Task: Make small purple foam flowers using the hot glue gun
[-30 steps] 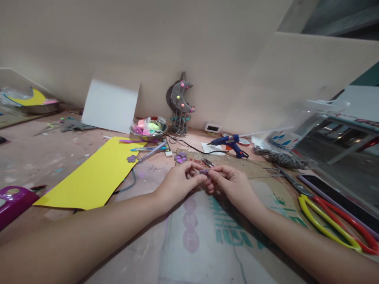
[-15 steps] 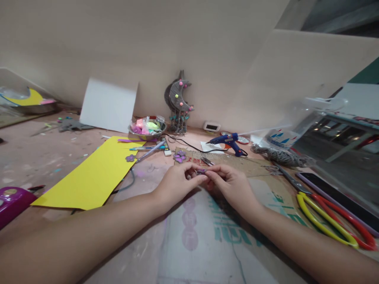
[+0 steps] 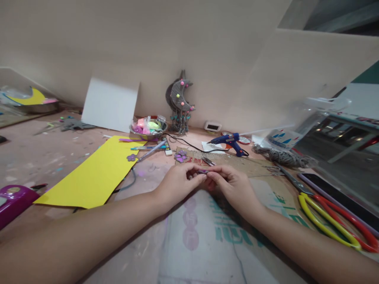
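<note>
Between the fingertips of both hands is a small purple piece with a grey edge (image 3: 203, 172), mostly covered by the fingers. My left hand (image 3: 177, 183) pinches its left side, and my right hand (image 3: 231, 182) pinches its right side. Just beyond the fingers, purple flower shapes with grey outlines (image 3: 180, 156) lie on a piece of cardboard. Another small purple flower (image 3: 131, 157) rests on the edge of the yellow sheet (image 3: 89, 173). Small pointed metal tips (image 3: 208, 161) show behind my right hand.
A blue glue gun (image 3: 229, 142) lies behind the hands. Scissors with red and yellow handles (image 3: 328, 221), a phone (image 3: 340, 201) and grey yarn (image 3: 281, 157) are at right. A grey moon ornament (image 3: 180, 96) stands against the wall beside a bowl of coloured clay (image 3: 148, 128).
Both hands stay together in nearly the same place, with the purple piece turned slightly between the fingertips. The whole view has shifted a little.
</note>
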Action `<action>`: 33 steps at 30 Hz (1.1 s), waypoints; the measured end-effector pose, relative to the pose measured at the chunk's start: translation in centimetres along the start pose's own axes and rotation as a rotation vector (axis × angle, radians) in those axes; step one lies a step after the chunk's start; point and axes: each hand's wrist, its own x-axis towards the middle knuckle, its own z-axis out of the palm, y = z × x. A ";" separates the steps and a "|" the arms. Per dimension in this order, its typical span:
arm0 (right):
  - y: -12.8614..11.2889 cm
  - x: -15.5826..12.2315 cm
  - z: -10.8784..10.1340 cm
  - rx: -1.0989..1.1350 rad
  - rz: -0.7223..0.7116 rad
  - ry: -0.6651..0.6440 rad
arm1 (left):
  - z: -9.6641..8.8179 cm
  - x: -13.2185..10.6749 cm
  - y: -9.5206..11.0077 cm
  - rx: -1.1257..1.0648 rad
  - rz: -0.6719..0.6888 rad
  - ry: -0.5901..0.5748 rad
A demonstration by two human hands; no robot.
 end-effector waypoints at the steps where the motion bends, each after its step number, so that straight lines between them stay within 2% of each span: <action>1: 0.0 0.0 0.0 0.004 0.001 0.000 | 0.0 0.0 0.0 0.005 0.004 -0.001; 9: -0.2 0.1 0.1 0.011 0.002 -0.003 | 0.0 -0.1 0.5 0.001 0.035 0.006; 15: 0.1 -0.1 0.1 0.036 0.004 -0.016 | 0.0 0.0 0.2 0.039 0.049 -0.010; 22: 0.3 -0.4 0.0 -0.003 -0.097 -0.051 | 0.0 0.0 -0.1 0.018 0.028 -0.007; 27: 0.6 -0.3 0.1 0.112 -0.001 -0.012 | -0.1 0.1 0.1 -0.034 -0.004 -0.004; 33: 0.4 -0.3 -0.2 -0.090 -0.086 0.077 | 0.0 0.0 0.2 0.035 0.009 -0.015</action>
